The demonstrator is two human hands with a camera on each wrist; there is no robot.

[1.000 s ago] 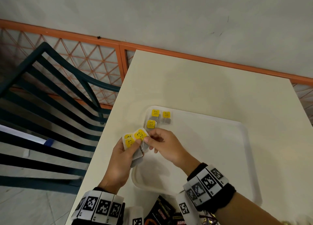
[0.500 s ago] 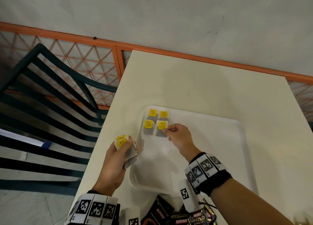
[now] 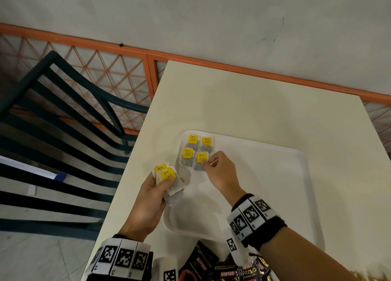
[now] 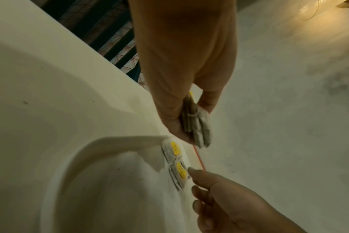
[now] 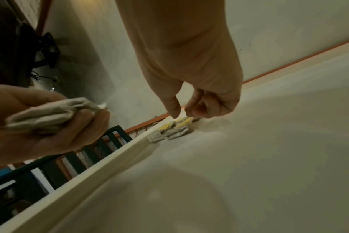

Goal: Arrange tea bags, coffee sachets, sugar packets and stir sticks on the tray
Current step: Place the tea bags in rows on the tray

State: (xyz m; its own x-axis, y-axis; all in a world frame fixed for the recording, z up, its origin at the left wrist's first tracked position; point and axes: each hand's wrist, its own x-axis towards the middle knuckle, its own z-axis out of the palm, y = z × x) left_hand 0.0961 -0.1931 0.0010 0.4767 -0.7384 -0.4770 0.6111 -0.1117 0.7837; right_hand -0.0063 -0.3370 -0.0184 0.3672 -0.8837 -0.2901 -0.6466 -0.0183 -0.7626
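Observation:
A white tray (image 3: pixel 304 160) lies on the cream table. Several tea bags with yellow tags (image 3: pixel 187 155) lie in a tight block in its far left corner. My right hand (image 3: pixel 208 161) hovers at the near right bag of that block (image 3: pixel 198 157). Its thumb and forefinger tips rest on the tag, a little apart in the right wrist view (image 5: pixel 181 114). The bag lies flat on the tray. My left hand (image 3: pixel 163 182) grips a stack of tea bags (image 3: pixel 167 173) just left of the tray's rim (image 4: pixel 114 140). The stack (image 4: pixel 201 130) sits between thumb and fingers.
Dark coffee sachets (image 3: pixel 239 272) lie at the table's near edge, below my right wrist. A dark green slatted chair (image 3: pixel 74 111) stands left of the table, in front of an orange mesh railing (image 3: pixel 148 54). A grey wall rises behind.
My right hand took a tea bag from the left hand's stack, carried it to the tray and laid it beside the three there. The left hand stayed put.

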